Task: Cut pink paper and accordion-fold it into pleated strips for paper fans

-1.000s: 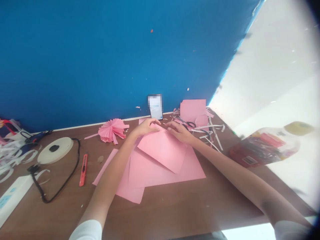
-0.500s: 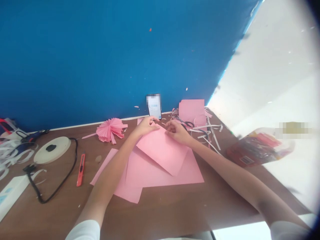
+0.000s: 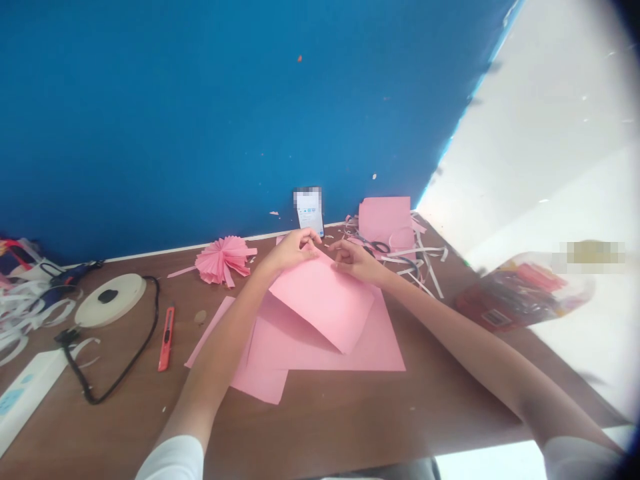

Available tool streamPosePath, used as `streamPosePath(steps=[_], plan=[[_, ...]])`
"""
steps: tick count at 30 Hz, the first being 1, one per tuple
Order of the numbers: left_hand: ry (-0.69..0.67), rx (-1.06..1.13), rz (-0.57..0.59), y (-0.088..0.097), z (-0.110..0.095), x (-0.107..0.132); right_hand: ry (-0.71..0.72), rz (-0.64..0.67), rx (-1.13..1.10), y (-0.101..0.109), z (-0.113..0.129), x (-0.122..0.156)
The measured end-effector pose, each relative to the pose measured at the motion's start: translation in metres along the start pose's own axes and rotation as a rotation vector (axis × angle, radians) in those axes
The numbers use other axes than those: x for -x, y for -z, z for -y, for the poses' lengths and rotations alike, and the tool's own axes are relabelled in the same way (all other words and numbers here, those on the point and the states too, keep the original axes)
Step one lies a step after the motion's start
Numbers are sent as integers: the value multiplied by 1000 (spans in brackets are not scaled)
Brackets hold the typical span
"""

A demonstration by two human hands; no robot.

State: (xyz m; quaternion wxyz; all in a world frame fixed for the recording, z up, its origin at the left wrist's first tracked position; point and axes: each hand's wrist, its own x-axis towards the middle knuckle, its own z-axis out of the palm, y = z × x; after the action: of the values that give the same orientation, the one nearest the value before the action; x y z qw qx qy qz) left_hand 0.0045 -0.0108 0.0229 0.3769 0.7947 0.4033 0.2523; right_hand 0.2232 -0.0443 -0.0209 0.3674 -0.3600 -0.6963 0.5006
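Note:
Both my hands are at the far edge of a pink paper sheet [image 3: 320, 303] that lies folded or doubled over on the pile. My left hand [image 3: 291, 251] pinches its upper corner, and my right hand [image 3: 355, 261] grips the edge a little to the right, fingers pointing toward the left hand. Beneath it lies a larger pink sheet [image 3: 320, 350], and a further pink sheet [image 3: 260, 381] sticks out at the lower left. My left forearm hides part of these.
On the brown wooden table [image 3: 350, 413] lie a pink pleated paper fan [image 3: 223, 260], a red utility knife [image 3: 167, 339], black scissors [image 3: 380, 247] among paper strips, and a pink sheet [image 3: 385, 222]. A phone [image 3: 309, 212] leans on the blue wall [image 3: 200, 120]. A corded white disc [image 3: 110, 300] sits left.
The top pink sheet has shifted slightly, its left edge now a little further left. Both hands stay at its far edge, and the camera view has moved only slightly.

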Motion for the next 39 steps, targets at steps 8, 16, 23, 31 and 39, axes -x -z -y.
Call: streamPosePath(steps=[8,16,23,31,39], plan=[[-24,-103,-4,0,-4,0,-172,15,94,0,11,5],[-29,-79,5,-2,5,-3,-138,-26,90,1,8,6],[-19,-52,74,-8,11,-5,-126,22,18,-8,-8,4],[-58,-41,123,-9,14,-7,-108,-1,76,-12,-11,5],[65,318,274,-9,36,-6,-22,-202,174,-9,-26,3]])
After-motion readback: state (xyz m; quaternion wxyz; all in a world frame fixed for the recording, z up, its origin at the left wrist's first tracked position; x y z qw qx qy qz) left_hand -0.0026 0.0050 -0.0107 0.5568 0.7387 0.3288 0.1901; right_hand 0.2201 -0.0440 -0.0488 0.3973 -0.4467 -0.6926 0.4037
